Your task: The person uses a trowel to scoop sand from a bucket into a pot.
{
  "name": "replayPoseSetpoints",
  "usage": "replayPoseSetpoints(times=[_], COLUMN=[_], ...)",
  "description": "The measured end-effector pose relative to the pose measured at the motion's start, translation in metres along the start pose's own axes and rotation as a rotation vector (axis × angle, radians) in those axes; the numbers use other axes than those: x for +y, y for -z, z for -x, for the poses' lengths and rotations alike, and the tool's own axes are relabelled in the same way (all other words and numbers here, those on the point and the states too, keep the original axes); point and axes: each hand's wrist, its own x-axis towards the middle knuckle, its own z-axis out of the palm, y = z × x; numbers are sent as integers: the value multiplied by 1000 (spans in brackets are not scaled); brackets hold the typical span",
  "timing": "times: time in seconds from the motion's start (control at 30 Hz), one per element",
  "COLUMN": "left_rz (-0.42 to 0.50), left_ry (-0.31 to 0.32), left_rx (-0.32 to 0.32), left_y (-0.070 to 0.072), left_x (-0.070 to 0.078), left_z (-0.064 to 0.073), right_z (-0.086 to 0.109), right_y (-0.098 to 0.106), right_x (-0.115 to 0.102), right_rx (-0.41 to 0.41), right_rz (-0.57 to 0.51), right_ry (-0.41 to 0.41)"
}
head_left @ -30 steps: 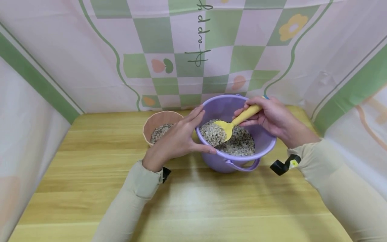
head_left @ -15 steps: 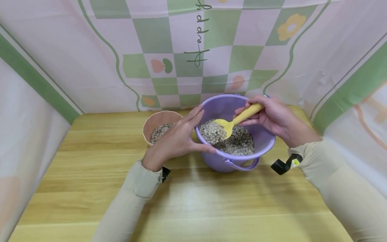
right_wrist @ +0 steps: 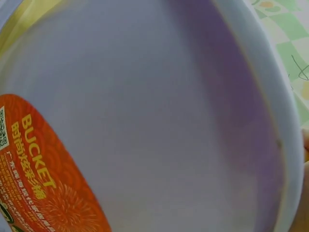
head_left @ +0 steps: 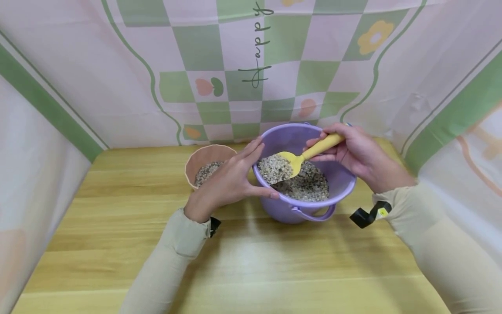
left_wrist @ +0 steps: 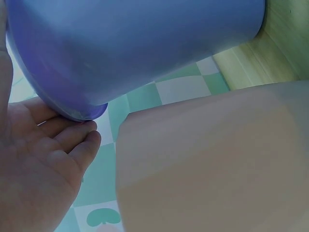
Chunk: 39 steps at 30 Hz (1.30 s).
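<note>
In the head view a purple bucket (head_left: 274, 206) with grey-beige gravel (head_left: 310, 187) stands on the table. My left hand (head_left: 227, 181) holds its left rim, thumb along the near side and fingers on the far side. The left wrist view shows fingertips right at the rim. My right hand (head_left: 354, 152) grips the handle of a small yellow shovel (head_left: 298, 165), reaching over the bucket from the right. A heap of gravel lies on the shovel's blade, inside the bucket near the left rim. Behind my left hand a pinkish-orange scalloped pot (head_left: 191, 168) has gravel in it, partly hidden.
The wooden table (head_left: 157, 235) ends at a checkered cloth backdrop (head_left: 243, 83) just behind the bucket and pot. Cloth also hangs along both sides. The bucket's purple handle (head_left: 319, 216) hangs down at its front.
The shovel with its gravel has shifted very slightly left toward the rim. My left hand, the bucket and the pot have stayed almost in place.
</note>
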Motion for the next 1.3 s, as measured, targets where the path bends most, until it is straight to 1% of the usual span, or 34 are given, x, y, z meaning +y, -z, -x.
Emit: replayPoseSetpoints(times=[0.17, 0.33, 0.53, 0.77, 1.1, 1.3], left_rz=[8, 21, -3, 7, -9, 1], left_ry=[6, 13, 3, 10, 1, 4], left_rx=[-2, -1, 8, 4, 10, 6], left_y=[-1, -1, -1, -1, -1, -1], left_x=[0, 1, 1, 1, -1, -1], left_z=[0, 1, 0, 0, 0, 1], right_z=[3, 4, 5, 8, 9, 11], right_y=[1, 4, 7, 10, 14, 17], right_x=[0, -1, -5, -11, -12, -13], right_rx=[9, -17, -50, 7, 34, 67], right_rz=[-21, -36, -63, -59, -118, -141], right_ry=[0, 8, 18, 32, 38, 38])
